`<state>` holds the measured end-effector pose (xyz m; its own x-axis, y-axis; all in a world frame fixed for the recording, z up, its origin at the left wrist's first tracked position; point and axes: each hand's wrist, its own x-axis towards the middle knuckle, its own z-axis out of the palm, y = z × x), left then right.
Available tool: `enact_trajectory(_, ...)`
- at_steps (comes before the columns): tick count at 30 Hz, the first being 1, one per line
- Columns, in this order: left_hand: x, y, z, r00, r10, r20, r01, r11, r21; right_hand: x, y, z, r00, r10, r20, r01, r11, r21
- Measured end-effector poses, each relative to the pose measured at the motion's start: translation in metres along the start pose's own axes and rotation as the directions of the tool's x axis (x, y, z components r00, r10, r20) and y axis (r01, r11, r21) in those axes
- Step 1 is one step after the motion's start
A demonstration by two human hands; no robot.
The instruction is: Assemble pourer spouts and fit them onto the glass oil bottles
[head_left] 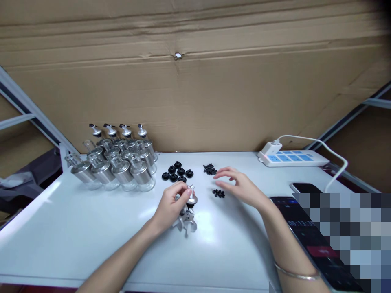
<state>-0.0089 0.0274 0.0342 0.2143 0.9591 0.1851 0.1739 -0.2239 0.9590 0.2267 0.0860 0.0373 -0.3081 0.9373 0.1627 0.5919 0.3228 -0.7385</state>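
Note:
My left hand [173, 203] pinches a silver pourer top [192, 199] with a black stopper under it, held above the table. Below and partly behind that hand lies a small heap of silver spout pieces [187, 223]. My right hand [236, 185] hovers with its fingers apart and nothing visible in them. Its fingertips are close to a bunch of black flap-like pieces [210, 169]. Just under it sits a cluster of tiny black caps [218, 193]. Several round black stoppers [173, 177] lie beyond my left hand.
Glass bottles with metal sleeves [117, 171] stand in rows at the left, the back ones topped with pourers. A white power strip [293, 158] with a plugged-in charger and cable lies at the back right. Phones [305, 232] rest at the right, before a cardboard wall [195, 101].

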Motion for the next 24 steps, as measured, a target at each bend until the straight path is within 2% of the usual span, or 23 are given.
enact_trajectory(2,0.0,0.0,0.001,0.999,-0.001,0.035,0.001,1.0,0.02,-0.001,-0.008,-0.003,0.995,0.021,-0.097,-0.011,0.994,0.104)
enact_trajectory(3,0.0,0.0,0.001,0.998,0.002,0.055,-0.004,0.999,0.033,-0.001,-0.013,-0.002,0.995,0.025,-0.098,-0.008,0.985,0.173)
enact_trajectory(6,0.001,0.0,0.002,0.994,0.031,0.109,-0.042,0.994,0.102,-0.003,-0.029,0.01,0.997,-0.023,0.067,-0.003,0.932,0.362)
enact_trajectory(9,0.002,-0.003,0.004,0.989,0.058,0.136,-0.08,0.984,0.159,-0.007,-0.043,0.027,0.975,-0.086,0.204,-0.004,0.915,0.404)
enact_trajectory(15,0.0,-0.01,0.005,0.994,-0.016,0.11,0.002,0.992,0.129,-0.011,-0.05,0.039,0.969,-0.071,0.237,-0.062,0.857,0.512)
enact_trajectory(20,0.0,-0.011,0.004,0.993,0.019,0.115,-0.037,0.987,0.159,-0.011,-0.048,0.039,0.946,-0.096,0.309,-0.132,0.756,0.641)
enact_trajectory(24,-0.001,-0.012,0.002,0.987,0.075,0.143,-0.1,0.979,0.18,-0.01,-0.047,0.04,0.957,-0.111,0.268,-0.111,0.713,0.692)
